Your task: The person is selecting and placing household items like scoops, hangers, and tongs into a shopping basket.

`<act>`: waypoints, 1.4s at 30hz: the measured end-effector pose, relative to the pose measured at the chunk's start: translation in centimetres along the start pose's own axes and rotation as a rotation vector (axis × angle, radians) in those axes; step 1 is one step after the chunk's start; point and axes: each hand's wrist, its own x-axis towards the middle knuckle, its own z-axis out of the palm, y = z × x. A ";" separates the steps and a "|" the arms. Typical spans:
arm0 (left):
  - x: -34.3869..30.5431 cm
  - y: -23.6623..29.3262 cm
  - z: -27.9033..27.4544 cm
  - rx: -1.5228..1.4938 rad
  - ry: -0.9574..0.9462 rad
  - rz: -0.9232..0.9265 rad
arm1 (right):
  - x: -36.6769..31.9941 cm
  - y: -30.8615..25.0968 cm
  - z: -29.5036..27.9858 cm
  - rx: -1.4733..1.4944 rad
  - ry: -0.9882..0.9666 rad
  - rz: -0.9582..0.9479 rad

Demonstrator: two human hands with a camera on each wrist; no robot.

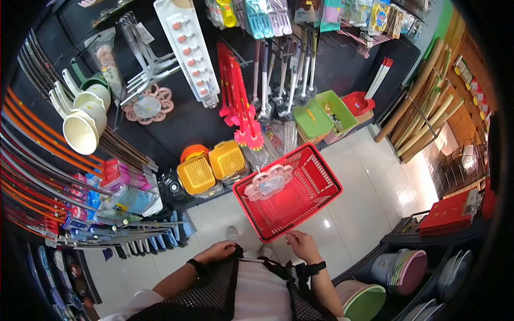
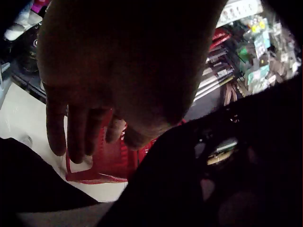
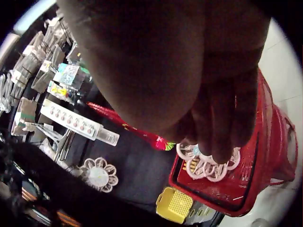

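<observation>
A red shopping basket [image 1: 286,206] stands in front of the person, its slotted walls seen from above. Inside it, against the left wall, lies a pale pink flower-shaped rack [image 1: 269,182] with a small hook at its top. My right hand [image 1: 303,247] hangs just off the basket's near rim, its fingers loosely bent and holding nothing. In the right wrist view its dark fingers [image 3: 227,118] overlap the basket and the rack. Near the black mesh vest [image 1: 214,281] is my left hand [image 1: 219,250]; the left wrist view shows its fingers [image 2: 78,130] hanging loose with nothing held.
A matching flower rack [image 1: 148,105] hangs on the dark wall display. Red-handled brushes [image 1: 238,101], yellow baskets [image 1: 197,175] and green bins [image 1: 334,113] stand behind the shopping basket. Buckets [image 1: 399,270] fill the lower right shelf; mops and poles [image 1: 48,176] line the left.
</observation>
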 end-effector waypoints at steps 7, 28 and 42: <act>2.0 1.5 2.4 0.184 0.057 0.013 | -1.8 2.5 -2.1 0.134 0.012 0.072; 19.8 13.7 -0.7 0.156 0.747 0.345 | 0.4 12.5 -15.7 0.180 -0.104 0.192; 26.8 15.3 -0.3 0.269 0.860 0.099 | -6.3 18.8 -17.5 0.153 -0.217 0.441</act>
